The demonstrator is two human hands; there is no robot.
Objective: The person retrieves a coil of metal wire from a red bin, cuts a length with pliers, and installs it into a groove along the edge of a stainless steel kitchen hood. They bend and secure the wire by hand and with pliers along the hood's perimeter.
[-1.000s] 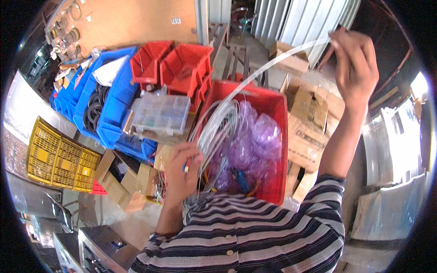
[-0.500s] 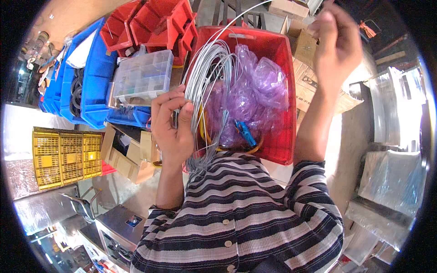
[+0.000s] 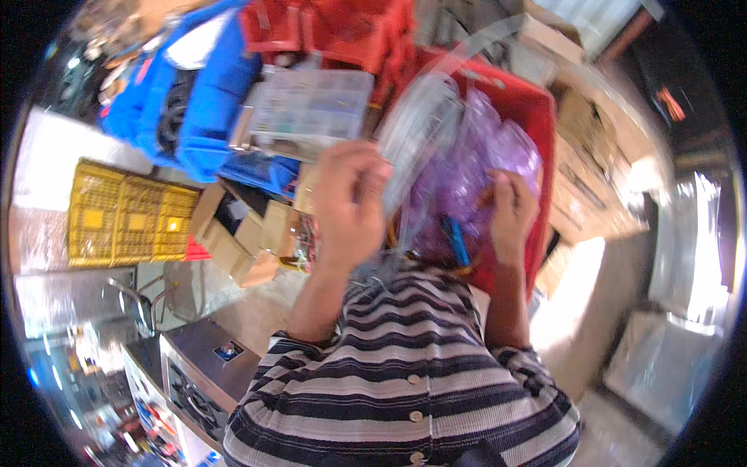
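Note:
A coil of thin grey-white wire (image 3: 424, 117), smeared by motion, stands in the left part of a red tote (image 3: 547, 156) in front of me. Its lower strands come down close to my striped shirt. My left hand (image 3: 350, 206) is closed at the coil's left edge, thumb against curled fingers, apparently gripping strands. Over the tote's right side my right hand (image 3: 513, 214) is closed in a pinch; anything between its fingertips cannot be made out. Crumpled purple plastic film (image 3: 502, 140) lies in the tote behind it, with a blue-handled tool (image 3: 455, 241) between my hands.
A clear compartment box (image 3: 315, 105) sits left of the coil. Blue bins (image 3: 210, 117) and red bins (image 3: 350, 35) stand beyond it. Yellow crates (image 3: 124, 218) and an open carton (image 3: 241, 241) are at left; flattened cardboard (image 3: 595, 179) lies right of the tote.
My right hand has come down from high at the upper right to above the tote. The loose wire arc is now a blurred band. The whole view has shifted, and my left hand stays by the coil.

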